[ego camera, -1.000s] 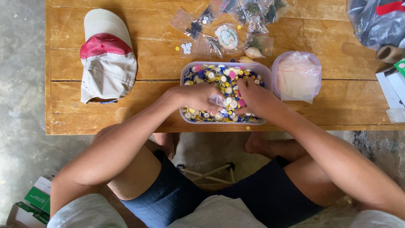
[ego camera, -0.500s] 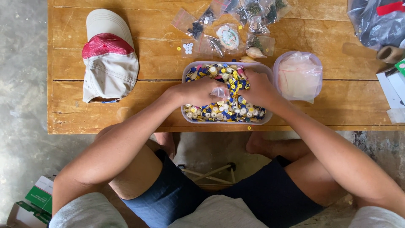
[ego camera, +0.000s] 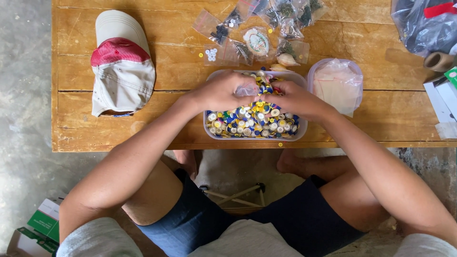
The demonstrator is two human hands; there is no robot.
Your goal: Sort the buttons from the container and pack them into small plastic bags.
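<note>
A clear rectangular tub (ego camera: 207,127) full of mixed coloured buttons (ego camera: 257,123) sits at the near edge of the wooden table (ego camera: 181,71). Both my hands hover over its far half. My left hand (ego camera: 223,91) and my right hand (ego camera: 291,99) together pinch a small clear plastic bag (ego camera: 248,89) between their fingertips. What the bag contains is hidden by my fingers.
A red and beige cap (ego camera: 122,64) lies to the left. Several small bags of buttons (ego camera: 223,50) lie beyond the tub. A lidded clear container (ego camera: 335,83) with plastic bags stands to the right. Boxes and a dark bag (ego camera: 423,26) crowd the right edge.
My hands have shifted from the near middle of the tub toward its far side, and they now hold the small clear bag between them.
</note>
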